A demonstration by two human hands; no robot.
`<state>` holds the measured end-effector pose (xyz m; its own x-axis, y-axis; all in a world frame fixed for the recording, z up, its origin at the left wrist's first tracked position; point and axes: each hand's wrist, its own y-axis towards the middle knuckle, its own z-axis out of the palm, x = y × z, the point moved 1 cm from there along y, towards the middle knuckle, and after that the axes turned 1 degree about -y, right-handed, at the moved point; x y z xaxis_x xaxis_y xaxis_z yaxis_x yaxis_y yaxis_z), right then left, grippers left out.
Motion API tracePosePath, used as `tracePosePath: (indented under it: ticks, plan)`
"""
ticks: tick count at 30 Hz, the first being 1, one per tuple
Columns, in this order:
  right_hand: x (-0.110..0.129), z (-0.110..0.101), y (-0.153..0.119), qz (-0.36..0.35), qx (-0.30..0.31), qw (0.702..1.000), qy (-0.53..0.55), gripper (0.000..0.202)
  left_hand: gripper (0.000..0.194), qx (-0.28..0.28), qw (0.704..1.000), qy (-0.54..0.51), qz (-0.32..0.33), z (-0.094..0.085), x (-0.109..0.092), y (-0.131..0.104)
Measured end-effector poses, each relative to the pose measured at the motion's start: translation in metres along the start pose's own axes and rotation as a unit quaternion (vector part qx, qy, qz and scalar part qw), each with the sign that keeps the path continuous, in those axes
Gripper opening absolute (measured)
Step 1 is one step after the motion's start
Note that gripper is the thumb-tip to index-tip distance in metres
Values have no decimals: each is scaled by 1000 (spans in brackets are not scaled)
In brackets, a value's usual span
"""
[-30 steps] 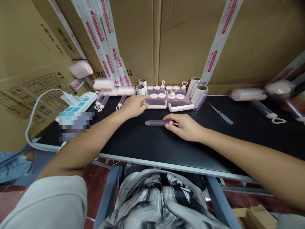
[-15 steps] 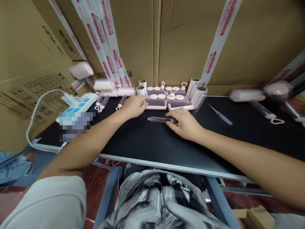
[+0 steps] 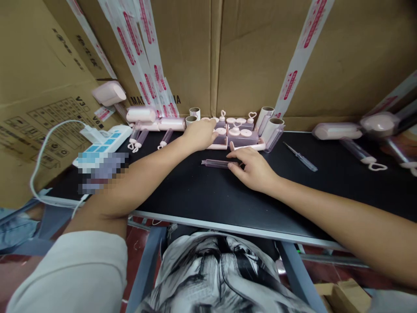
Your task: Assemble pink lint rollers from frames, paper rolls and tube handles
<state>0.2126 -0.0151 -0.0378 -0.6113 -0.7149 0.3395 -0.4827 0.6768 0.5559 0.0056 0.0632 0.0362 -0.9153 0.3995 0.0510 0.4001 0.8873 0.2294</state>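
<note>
Translucent tube (image 3: 215, 163) lies at my right grip (image 3: 254, 169); I cannot tell whether this or my left grip (image 3: 199, 134) is clenched. Left seems reaching among pink-capped containers (image 3: 222, 139); next calls for careful pinch.

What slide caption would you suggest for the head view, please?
Left hand at pink-capped containers, right hand at a translucent tube on a black table.

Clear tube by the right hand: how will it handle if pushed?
The clear tube is probably stiff: its edges run straight. Likely light, being slim and see-through. It may slide when nudged, as it appears to lie on the smooth-looking black tabletop.
</note>
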Motion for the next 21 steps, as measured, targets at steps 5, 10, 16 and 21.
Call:
tracePosePath:
  ticks: [5,10,16,21]
  plan:
    - [2,-2,1,13,13,1000,14,19,41,18,999,-31,-21,4,5,7]
    - [2,-4,2,16,13,1000,20,19,38,24,999,-21,-29,7,6,9]
    - [3,-4,2,22,14,999,30,19,32,18,999,-10,-34,7,7,10]
    - [2,-4,0,64,-31,994,86,18,35,-35,997,-64,-17,-5,0,-5]
